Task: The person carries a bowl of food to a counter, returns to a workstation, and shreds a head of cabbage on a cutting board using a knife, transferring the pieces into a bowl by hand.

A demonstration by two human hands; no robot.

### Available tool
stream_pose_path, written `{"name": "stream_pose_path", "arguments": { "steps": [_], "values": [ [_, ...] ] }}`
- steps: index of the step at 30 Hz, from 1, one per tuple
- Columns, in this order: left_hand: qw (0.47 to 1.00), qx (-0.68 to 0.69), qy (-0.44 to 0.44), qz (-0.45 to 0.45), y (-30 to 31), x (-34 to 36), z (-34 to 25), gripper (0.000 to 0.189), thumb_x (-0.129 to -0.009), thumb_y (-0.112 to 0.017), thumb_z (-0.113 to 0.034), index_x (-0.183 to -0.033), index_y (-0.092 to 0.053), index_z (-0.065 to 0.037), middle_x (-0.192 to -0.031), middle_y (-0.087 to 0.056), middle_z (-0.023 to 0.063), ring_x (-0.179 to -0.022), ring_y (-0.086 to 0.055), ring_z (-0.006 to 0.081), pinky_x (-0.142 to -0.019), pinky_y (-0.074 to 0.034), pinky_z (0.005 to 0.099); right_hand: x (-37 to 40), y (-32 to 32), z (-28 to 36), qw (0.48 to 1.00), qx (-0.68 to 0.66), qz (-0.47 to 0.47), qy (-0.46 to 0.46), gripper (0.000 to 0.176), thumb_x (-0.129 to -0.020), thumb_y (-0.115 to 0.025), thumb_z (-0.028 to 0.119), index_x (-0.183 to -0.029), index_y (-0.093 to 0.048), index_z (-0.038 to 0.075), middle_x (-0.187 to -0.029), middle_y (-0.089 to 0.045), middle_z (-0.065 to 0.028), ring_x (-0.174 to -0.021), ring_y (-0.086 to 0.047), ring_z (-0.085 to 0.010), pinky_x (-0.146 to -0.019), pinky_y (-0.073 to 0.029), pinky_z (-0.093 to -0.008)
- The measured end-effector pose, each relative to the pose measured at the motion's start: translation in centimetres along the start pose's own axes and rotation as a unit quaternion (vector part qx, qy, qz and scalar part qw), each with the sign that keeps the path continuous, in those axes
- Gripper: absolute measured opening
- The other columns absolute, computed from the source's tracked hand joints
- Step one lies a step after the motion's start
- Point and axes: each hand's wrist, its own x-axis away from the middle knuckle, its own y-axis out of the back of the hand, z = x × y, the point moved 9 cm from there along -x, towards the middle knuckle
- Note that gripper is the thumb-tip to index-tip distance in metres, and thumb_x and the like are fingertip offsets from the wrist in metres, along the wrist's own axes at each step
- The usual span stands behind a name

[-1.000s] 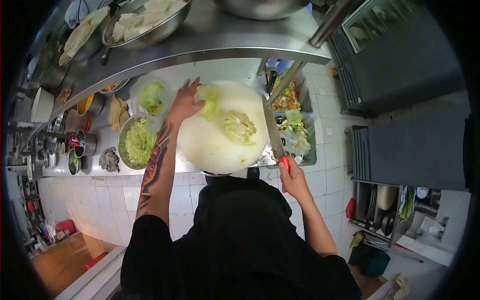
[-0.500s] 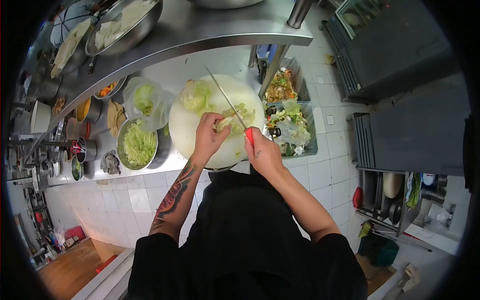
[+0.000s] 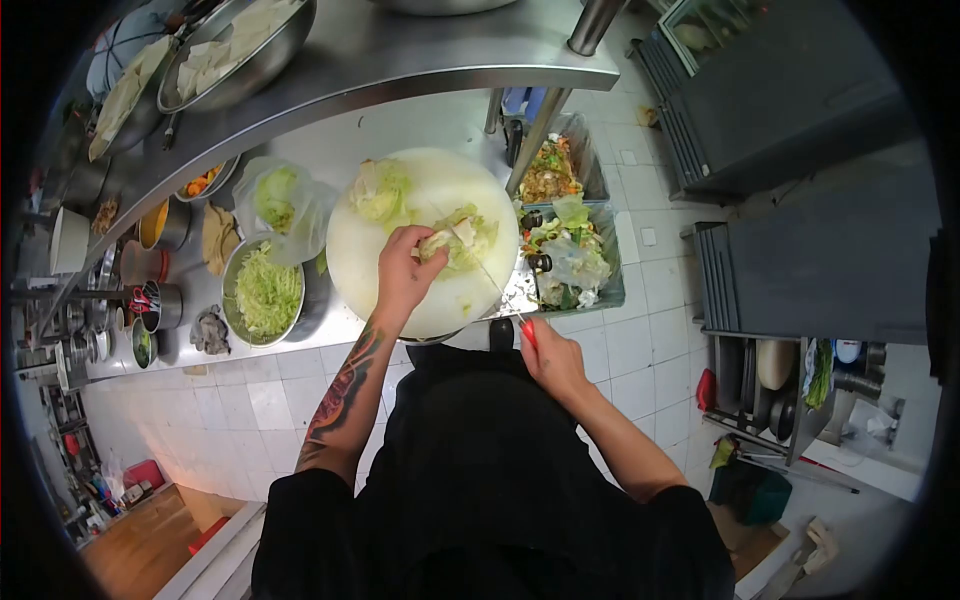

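My left hand [image 3: 408, 265] has its fingers closed on a pale green piece of lettuce [image 3: 466, 240] lying on the round white cutting board [image 3: 390, 300]. In my right hand [image 3: 556, 360] is a knife [image 3: 529, 332] by its red handle, near the board's lower right edge. Its thin blade slants up and left, and the tip reaches the lettuce at the board's right side. A second chunk of lettuce [image 3: 381, 190] sits at the upper left of the board. Left of the board, a metal bowl [image 3: 229, 300] holds shredded lettuce [image 3: 268, 292].
A clear plastic bag [image 3: 313, 215] with lettuce lies behind the bowl. Two bins of food scraps [image 3: 575, 250] stand right of the counter. A steel shelf [image 3: 420, 60] runs above, carrying metal bowls. A grey cloth [image 3: 210, 331] lies at the counter's front.
My right hand has drawn the knife down and to the right, so the blade no longer crosses above the lettuce. My left hand stays at the lettuce.
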Motion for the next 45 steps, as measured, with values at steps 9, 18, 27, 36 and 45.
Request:
{"name": "stream_pose_path", "arguments": {
  "steps": [9, 18, 27, 36, 45],
  "values": [
    [0.997, 0.009, 0.022, 0.076, 0.3, -0.9, 1.1, 0.029, -0.092, -0.083, -0.011, -0.118, -0.073, -0.002, -0.117, -0.072, 0.0051, -0.1, -0.07, 0.0137, -0.079, -0.056, 0.0273, -9.5, 0.1, 2.1, 0.976, -0.213, 0.006, -0.047, 0.025, -0.107, -0.062, 0.026, -0.12, -0.061, 0.005, -0.081, -0.07, -0.0266, -0.078, -0.07, -0.0488, -0.068, -0.054, -0.0517],
    [0.997, 0.032, 0.033, 0.06, 0.4, -0.3, 2.5, 0.029, -0.094, -0.082, -0.008, -0.121, -0.072, -0.001, -0.118, -0.071, 0.0062, -0.102, -0.069, 0.013, -0.081, -0.057, 0.0272, -8.9, -0.5, 1.4, 0.969, -0.239, 0.035, -0.054, 0.025, -0.108, -0.06, 0.027, -0.116, -0.061, 0.003, -0.081, -0.07, -0.0266, -0.078, -0.071, -0.0483, -0.069, -0.054, -0.0492],
    [0.979, -0.125, -0.164, -0.01, 1.2, 0.5, -4.6, 0.032, -0.087, -0.081, -0.011, -0.118, -0.073, -0.008, -0.132, -0.065, 0.0116, -0.123, -0.062, 0.0347, -0.103, -0.051, 0.0444, -4.6, -3.7, 0.0, 0.965, -0.244, 0.074, -0.059, 0.028, -0.108, -0.062, 0.027, -0.124, -0.059, 0.004, -0.085, -0.071, -0.028, -0.083, -0.071, -0.0495, -0.072, -0.055, -0.0514],
    [0.923, -0.227, -0.311, 0.025, -2.5, 3.8, -7.7, 0.027, -0.074, -0.074, -0.005, -0.099, -0.068, -0.014, -0.132, -0.067, 0.006, -0.128, -0.059, 0.0278, -0.109, -0.035, 0.054, -4.8, -3.8, 0.4, 0.943, -0.288, 0.117, -0.119, 0.028, -0.109, -0.061, 0.024, -0.127, -0.058, 0.003, -0.084, -0.07, -0.0276, -0.083, -0.07, -0.05, -0.072, -0.054, -0.0514],
    [0.989, -0.055, -0.126, -0.053, 0.7, -1.5, -6.2, 0.076, -0.082, -0.09, -0.018, -0.145, -0.051, -0.002, -0.142, -0.055, 0.0224, -0.134, -0.053, 0.0406, -0.115, -0.042, 0.0487, -3.7, -2.3, -1.0, 0.917, -0.355, 0.065, -0.17, 0.028, -0.11, -0.06, 0.027, -0.124, -0.061, 0.003, -0.069, -0.067, -0.0143, -0.048, -0.065, -0.0243, -0.048, -0.05, -0.0388]
  ]
}}
